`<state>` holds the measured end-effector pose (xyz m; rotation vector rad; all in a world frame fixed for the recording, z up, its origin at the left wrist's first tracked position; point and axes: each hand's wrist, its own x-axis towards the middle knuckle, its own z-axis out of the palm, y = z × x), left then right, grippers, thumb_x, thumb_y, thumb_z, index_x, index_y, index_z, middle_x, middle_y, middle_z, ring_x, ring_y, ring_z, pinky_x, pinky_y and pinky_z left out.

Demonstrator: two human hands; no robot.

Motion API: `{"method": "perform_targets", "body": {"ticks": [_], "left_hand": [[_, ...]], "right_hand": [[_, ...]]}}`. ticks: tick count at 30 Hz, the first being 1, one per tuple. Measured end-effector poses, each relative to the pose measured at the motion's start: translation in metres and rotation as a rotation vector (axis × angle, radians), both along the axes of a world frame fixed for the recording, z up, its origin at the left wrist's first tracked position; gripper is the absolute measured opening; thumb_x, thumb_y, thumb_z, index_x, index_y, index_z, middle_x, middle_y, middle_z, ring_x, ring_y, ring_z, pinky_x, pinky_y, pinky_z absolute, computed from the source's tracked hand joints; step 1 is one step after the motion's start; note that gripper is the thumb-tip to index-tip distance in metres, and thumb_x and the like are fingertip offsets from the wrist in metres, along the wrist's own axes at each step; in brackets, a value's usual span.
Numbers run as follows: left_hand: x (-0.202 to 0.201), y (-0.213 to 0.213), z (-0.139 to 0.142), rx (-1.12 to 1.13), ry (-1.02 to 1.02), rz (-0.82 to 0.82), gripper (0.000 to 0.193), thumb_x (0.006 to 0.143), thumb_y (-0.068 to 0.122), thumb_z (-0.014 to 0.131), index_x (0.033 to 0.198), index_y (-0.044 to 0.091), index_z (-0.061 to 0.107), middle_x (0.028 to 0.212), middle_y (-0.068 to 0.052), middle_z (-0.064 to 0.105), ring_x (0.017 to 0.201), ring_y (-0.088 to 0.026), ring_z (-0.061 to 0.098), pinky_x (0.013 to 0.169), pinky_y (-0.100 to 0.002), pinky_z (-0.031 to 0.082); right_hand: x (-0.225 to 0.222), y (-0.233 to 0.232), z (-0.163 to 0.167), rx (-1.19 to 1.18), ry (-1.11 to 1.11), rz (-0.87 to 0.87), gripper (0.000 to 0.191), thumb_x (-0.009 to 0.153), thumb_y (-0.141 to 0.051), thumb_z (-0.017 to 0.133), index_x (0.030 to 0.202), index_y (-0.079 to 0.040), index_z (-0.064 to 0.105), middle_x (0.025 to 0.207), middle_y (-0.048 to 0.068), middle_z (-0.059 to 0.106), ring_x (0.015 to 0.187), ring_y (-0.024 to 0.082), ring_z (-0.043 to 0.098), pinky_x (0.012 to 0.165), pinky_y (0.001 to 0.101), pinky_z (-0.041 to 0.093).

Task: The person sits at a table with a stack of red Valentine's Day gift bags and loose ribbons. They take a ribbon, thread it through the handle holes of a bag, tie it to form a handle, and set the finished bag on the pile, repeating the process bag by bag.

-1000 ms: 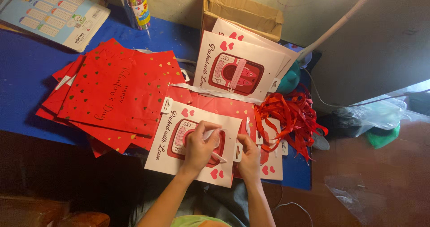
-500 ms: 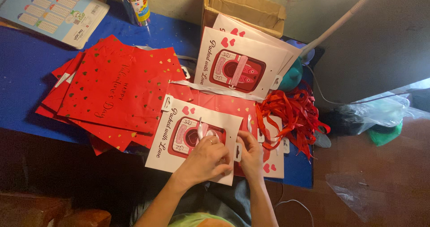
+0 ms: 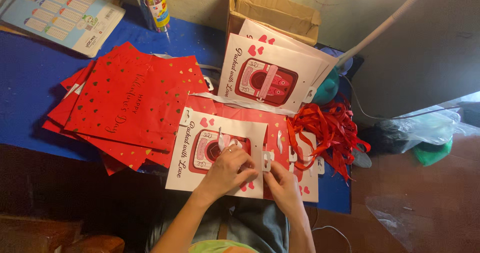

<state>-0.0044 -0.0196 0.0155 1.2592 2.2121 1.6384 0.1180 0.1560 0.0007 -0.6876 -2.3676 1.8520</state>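
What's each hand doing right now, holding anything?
Left hand: fingers curled on the white gift bag, pinching its white ribbon.
Right hand: closed on the bag's right edge at a white tag.

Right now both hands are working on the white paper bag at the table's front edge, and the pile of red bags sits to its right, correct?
Not quite. The head view shows both hands, left hand and right hand, on the white paper bag at the front edge of the blue table, but the pile of red bags sits to its left. To its right lies a tangle of red ribbons.
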Motion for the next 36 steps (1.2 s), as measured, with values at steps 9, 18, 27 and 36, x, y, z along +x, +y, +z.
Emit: {"method": "perform_targets", "body": {"ticks": [9,18,27,36], "left_hand": [[0.004,0.003,0.007,-0.024,0.153,0.075,0.044,0.074,0.036,0.086,0.074,0.003,0.056,0.081,-0.012,0.054,0.084,-0.033,0.054,0.081,-0.044,0.048],[0.002,0.0,0.001,-0.013,0.054,0.015,0.027,0.08,0.023,0.078,0.076,0.005,0.058,0.078,-0.008,0.057,0.084,-0.029,0.055,0.08,-0.041,0.048],[0.004,0.002,-0.003,-0.018,0.136,0.079,0.022,0.08,0.025,0.077,0.079,0.007,0.063,0.081,-0.004,0.061,0.091,-0.025,0.061,0.114,-0.06,0.029],[0.006,0.001,-0.001,-0.049,0.126,0.101,0.022,0.077,0.027,0.077,0.079,0.009,0.063,0.086,-0.002,0.061,0.1,-0.023,0.06,0.108,-0.057,0.026]], "right_hand": [[0.0,-0.007,0.028,0.144,-0.087,0.081,0.023,0.087,-0.007,0.068,0.109,-0.002,0.069,0.088,0.007,0.074,0.077,0.01,0.068,0.066,0.028,0.055],[-0.008,-0.026,0.032,0.374,-0.046,0.009,0.014,0.089,-0.01,0.069,0.1,-0.001,0.071,0.077,0.01,0.07,0.062,0.013,0.064,0.057,0.03,0.051],[-0.006,-0.008,0.009,-0.141,0.156,-0.122,0.012,0.098,-0.007,0.06,0.106,-0.003,0.069,0.085,-0.001,0.07,0.074,0.005,0.064,0.066,0.0219,0.054],[-0.009,-0.015,0.006,0.177,-0.041,0.027,0.009,0.092,-0.006,0.069,0.101,-0.004,0.069,0.074,0.003,0.067,0.062,0.006,0.058,0.053,0.0226,0.046]]}}
